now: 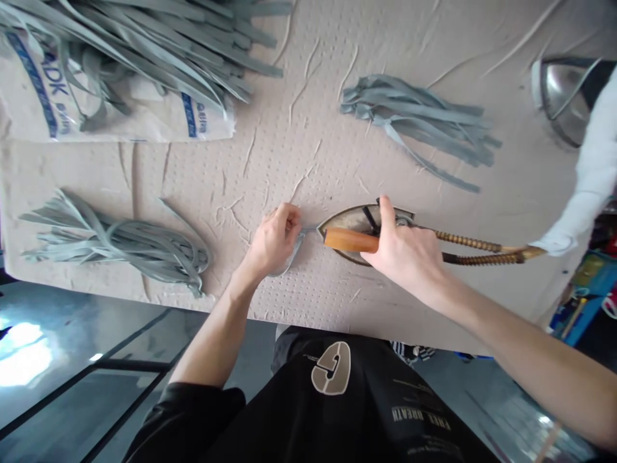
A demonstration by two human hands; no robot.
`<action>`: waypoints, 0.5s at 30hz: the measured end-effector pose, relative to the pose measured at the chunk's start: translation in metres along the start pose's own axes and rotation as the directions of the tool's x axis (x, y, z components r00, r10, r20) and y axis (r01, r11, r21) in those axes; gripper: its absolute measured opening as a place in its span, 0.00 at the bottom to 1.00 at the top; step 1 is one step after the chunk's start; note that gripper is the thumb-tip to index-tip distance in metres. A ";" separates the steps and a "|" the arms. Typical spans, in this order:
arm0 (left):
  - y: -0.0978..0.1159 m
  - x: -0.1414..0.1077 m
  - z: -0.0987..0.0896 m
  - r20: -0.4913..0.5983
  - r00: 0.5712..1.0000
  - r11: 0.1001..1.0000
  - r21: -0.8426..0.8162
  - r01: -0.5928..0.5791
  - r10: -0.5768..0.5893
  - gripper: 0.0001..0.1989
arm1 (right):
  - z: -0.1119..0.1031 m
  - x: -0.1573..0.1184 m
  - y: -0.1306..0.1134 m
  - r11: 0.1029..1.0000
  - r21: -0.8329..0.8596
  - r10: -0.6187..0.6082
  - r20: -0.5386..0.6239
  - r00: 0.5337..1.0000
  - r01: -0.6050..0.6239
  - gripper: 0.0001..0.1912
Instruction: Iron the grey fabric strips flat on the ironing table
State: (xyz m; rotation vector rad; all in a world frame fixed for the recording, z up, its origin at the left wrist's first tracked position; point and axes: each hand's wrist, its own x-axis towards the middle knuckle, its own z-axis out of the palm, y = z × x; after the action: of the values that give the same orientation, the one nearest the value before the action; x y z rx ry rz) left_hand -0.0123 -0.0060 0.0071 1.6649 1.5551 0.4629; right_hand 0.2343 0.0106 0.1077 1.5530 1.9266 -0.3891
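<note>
The step in hand looked to be ironing a narrow grey strip on the counter. The left hand was closed in a pinch on 1 part of the strip, which ran on to the nose of the iron; whether it passed beneath was hidden. The right hand was curled around the rear of the orange handle. The next move seemed to call for light tension from the left hand while the right guided the iron.
</note>
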 end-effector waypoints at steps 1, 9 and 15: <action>-0.001 -0.001 0.001 -0.011 1.000 1.000 -0.001 -0.008 0.008 0.10 | -0.003 0.002 -0.007 1.000 0.003 -0.024 -0.011 1.000 0.024 0.53; -0.008 -0.004 0.004 -0.067 0.997 0.999 -0.023 -0.039 0.037 0.13 | -0.014 0.009 -0.030 0.985 0.009 -0.169 -0.063 0.984 0.170 0.41; -0.007 -0.005 0.003 -0.077 0.997 1.000 -0.020 0.007 -0.009 0.11 | -0.014 0.008 -0.025 0.968 0.031 -0.246 -0.104 0.964 0.251 0.28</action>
State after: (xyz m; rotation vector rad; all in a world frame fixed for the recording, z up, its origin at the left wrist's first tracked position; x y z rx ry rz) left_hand -0.0162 -0.0123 0.0015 1.6421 1.6069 0.5423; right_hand 0.2058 0.0181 0.1095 1.3828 2.2138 -0.4710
